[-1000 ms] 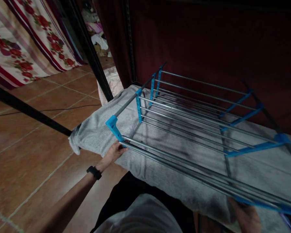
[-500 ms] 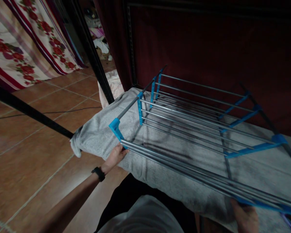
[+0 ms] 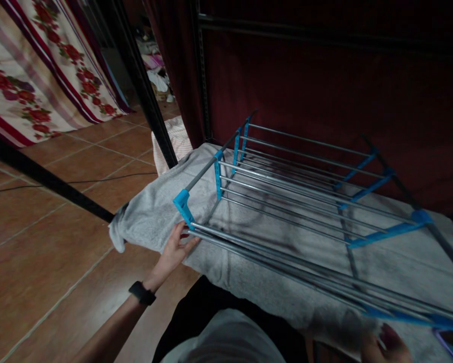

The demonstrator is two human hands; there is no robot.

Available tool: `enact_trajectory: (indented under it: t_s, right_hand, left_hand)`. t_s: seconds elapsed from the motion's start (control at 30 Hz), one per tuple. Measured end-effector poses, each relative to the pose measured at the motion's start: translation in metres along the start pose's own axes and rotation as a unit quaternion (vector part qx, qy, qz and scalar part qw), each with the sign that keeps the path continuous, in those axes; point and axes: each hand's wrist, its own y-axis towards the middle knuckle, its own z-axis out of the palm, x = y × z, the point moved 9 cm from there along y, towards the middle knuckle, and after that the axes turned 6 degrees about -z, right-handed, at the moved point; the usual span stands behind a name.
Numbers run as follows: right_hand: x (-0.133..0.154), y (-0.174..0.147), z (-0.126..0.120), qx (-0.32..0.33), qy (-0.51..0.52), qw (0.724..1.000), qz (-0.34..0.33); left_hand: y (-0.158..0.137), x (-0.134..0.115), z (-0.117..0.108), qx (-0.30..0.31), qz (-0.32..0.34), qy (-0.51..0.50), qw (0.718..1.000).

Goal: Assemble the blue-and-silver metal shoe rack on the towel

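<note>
A clothes drying rack (image 3: 286,214) with metal rods and blue plastic joints rests on a grey blanket (image 3: 154,212). My left hand (image 3: 177,247) is at the rack's near left corner, just below a blue corner joint (image 3: 183,205). Its thumb and fingers are spread around the ends of the near rods, not closed on them; light contact is hard to judge. Low at the bottom right, my right hand (image 3: 387,347) is blurred and partly cut off by the frame. It lies below the near right blue bar (image 3: 403,316), apart from it, with its fingers unclear.
Black metal posts (image 3: 146,96) and a slanting black bar (image 3: 48,174) stand at the left. Dark red cloth (image 3: 305,91) hangs behind the rack. A thin cable (image 3: 78,181) crosses the tiled floor (image 3: 41,242). A purple-edged object (image 3: 446,345) lies at lower right.
My left hand has loosened from the rack's corner, its fingers spreading. My right hand has dropped slightly away from the near right bar. The rack appears a little shifted in view as the camera tilts.
</note>
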Motion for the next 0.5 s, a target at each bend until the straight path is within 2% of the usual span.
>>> enact_trajectory:
  t_s: [0.07,0.13,0.2,0.27,0.37,0.43,0.5]
  right_hand:
    - [0.027,-0.014,0.006,0.006,-0.017,0.997,-0.077]
    - [0.08,-0.038,0.02,0.034,0.001,0.976,-0.214]
    - [0.149,-0.073,0.033,0.056,-0.003,0.922,-0.382]
    - [0.21,-0.103,0.04,0.04,-0.022,0.866,-0.497]
    - [0.28,-0.123,0.05,0.018,-0.058,0.798,-0.6]
    - [0.307,-0.12,0.062,0.014,-0.123,0.762,-0.636]
    - [0.319,-0.112,0.079,0.036,-0.192,0.724,-0.661]
  left_hand:
    - [0.0,-0.01,-0.007,-0.022,0.013,-0.017,1.0]
    - [0.003,-0.02,-0.007,-0.013,0.022,-0.025,0.999]
    - [0.005,-0.031,-0.005,0.002,0.037,-0.016,0.999]
    - [0.008,-0.042,-0.001,0.018,0.054,-0.005,0.998]
    - [0.011,-0.051,0.001,0.02,0.065,-0.009,0.998]
    - [0.013,-0.054,0.0,0.015,0.064,-0.02,0.998]
    - [0.016,-0.055,-0.001,0.016,0.06,-0.031,0.998]
